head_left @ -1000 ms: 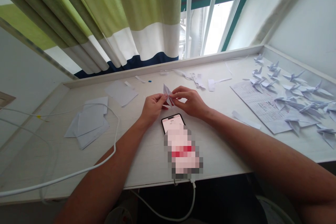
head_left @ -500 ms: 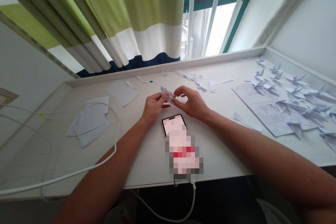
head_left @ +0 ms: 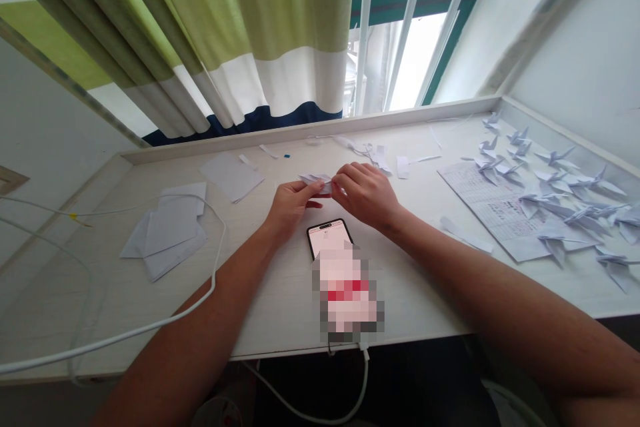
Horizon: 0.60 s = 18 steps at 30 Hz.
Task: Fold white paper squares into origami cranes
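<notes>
A small piece of folded white paper (head_left: 312, 179) is held between my two hands, above the middle of the white table. My left hand (head_left: 293, 203) pinches it from the left, thumb on top. At its right end, my right hand (head_left: 367, 192) has its fingers curled in and closed on the paper; the fingers hide that end. Just below the hands lies a phone (head_left: 330, 240), its screen lit and partly blurred out.
Several folded paper cranes (head_left: 555, 157) stand at the right, some on a printed sheet (head_left: 480, 200). Loose white sheets (head_left: 173, 223) lie at the left, paper scraps (head_left: 380, 159) along the back. A white cable (head_left: 200, 303) crosses over my left forearm. Beyond the table's back ledge hangs a curtain (head_left: 260, 20).
The folded paper has tipped from slanting to nearly level. My right hand has turned over, its fingers closing more tightly round the right end. My left hand keeps its pinch.
</notes>
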Motion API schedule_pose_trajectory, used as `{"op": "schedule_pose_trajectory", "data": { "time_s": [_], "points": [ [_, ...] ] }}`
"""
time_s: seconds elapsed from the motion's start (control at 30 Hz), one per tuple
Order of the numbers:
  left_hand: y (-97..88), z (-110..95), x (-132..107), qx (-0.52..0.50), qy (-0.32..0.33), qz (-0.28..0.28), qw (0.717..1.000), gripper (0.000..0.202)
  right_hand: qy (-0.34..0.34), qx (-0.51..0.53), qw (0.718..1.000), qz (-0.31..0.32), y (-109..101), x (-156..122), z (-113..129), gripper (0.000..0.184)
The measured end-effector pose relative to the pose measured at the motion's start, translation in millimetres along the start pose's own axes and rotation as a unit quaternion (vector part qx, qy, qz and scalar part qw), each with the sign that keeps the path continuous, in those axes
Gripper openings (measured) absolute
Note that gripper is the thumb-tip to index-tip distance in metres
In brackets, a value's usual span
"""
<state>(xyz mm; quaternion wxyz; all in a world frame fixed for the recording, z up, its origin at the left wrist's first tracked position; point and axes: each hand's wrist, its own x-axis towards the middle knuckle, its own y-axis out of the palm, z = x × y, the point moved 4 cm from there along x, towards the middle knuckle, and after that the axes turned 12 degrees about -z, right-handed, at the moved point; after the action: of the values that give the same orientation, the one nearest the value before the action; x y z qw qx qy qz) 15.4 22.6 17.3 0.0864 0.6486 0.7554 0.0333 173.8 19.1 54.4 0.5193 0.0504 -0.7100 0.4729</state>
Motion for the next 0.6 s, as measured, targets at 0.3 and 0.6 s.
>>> {"op": "schedule_pose_trajectory", "data": {
  "time_s": [0.3,0.6],
  "points": [
    [2.5,-1.1,-1.4,-0.012,0.046,-0.021,0.999,0.043,0.155,0.125,0.979,-0.037,3.5,-3.6,-5.5,0.012],
    [2.2,-3.8,-1.7,0.042,0.115,-0.03,0.992,0.037,0.381,0.42,0.824,-0.005,12.2,-10.9,-16.9,0.024]
  ]
}}
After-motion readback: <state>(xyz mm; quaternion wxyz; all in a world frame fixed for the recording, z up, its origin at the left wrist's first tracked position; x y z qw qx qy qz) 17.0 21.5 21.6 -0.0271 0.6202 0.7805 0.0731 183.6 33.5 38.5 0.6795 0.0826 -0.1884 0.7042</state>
